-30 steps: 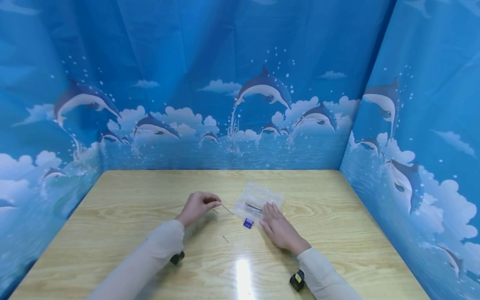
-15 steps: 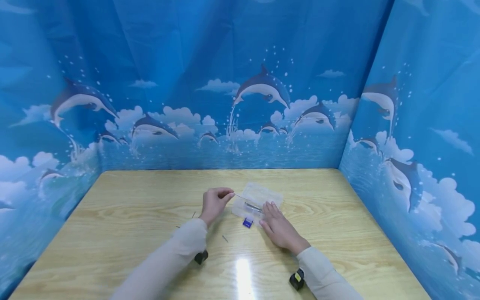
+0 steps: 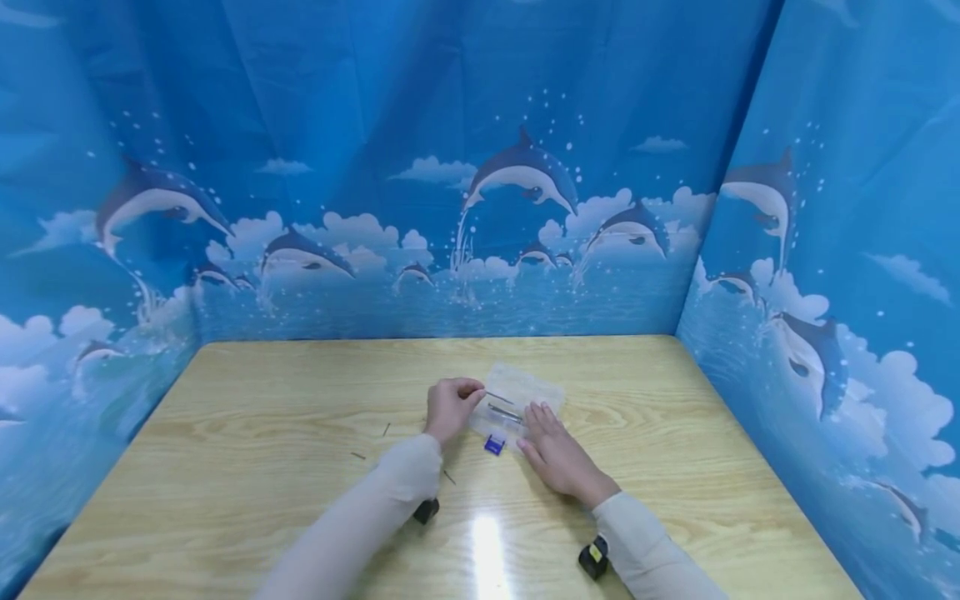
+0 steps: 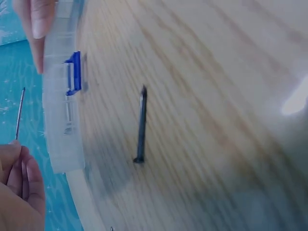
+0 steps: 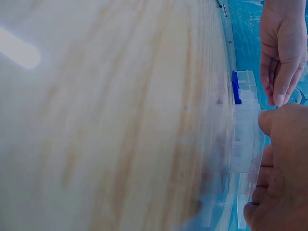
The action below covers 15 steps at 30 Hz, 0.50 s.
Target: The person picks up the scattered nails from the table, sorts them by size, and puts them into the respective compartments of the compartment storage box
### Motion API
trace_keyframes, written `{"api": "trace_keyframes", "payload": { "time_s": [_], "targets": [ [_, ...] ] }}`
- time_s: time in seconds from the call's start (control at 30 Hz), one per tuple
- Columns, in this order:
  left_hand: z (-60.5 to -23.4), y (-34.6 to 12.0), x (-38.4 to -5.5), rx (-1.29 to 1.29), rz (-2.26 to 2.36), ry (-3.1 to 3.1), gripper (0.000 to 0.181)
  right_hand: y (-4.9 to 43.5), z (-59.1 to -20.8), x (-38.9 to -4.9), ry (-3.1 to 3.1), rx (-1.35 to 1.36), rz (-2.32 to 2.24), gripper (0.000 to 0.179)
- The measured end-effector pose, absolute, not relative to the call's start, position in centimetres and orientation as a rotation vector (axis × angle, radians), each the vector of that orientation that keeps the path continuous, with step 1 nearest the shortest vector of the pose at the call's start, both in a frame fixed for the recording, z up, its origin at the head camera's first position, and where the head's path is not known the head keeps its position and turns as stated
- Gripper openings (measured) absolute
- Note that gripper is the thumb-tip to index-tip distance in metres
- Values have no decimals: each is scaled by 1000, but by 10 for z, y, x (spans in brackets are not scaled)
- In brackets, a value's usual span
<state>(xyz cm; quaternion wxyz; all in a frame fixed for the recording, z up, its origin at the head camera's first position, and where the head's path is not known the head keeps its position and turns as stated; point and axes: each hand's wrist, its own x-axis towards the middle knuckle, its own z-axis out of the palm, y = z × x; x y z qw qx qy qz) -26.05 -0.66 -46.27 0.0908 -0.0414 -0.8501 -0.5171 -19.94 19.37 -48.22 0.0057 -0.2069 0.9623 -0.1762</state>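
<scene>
My left hand [image 3: 450, 408] pinches a thin nail [image 3: 498, 398] between thumb and fingertips, above the left part of a clear plastic box [image 3: 525, 385]. The nail's pointed end [image 4: 20, 113] sticks out from the fingers in the left wrist view. Inside the box lie several shiny nails [image 3: 504, 412]. A blue latch [image 3: 494, 445] shows on the box's near side. The right hand [image 3: 558, 454] rests on the box's right end, its fingers stretched out over it and its thumb apart. That hand covers part of the box.
Loose nails lie on the wooden table: one dark nail [image 3: 449, 477] before the box, another nail [image 3: 358, 456] and a nail [image 3: 386, 429] to the left. A blue dolphin-print curtain [image 3: 420, 167] stands behind the table.
The left hand has moved right and away from me, carrying the nail from left of the box to over it. The right hand has stayed on the box.
</scene>
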Motion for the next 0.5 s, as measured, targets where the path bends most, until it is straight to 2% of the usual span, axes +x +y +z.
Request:
{"api": "trace_keyframes", "payload": {
  "time_s": [0.5],
  "targets": [
    [-473,8,-264,-298,-1280,-2704,5,193,-480,-199,3008,-655,-555,59]
  ]
}}
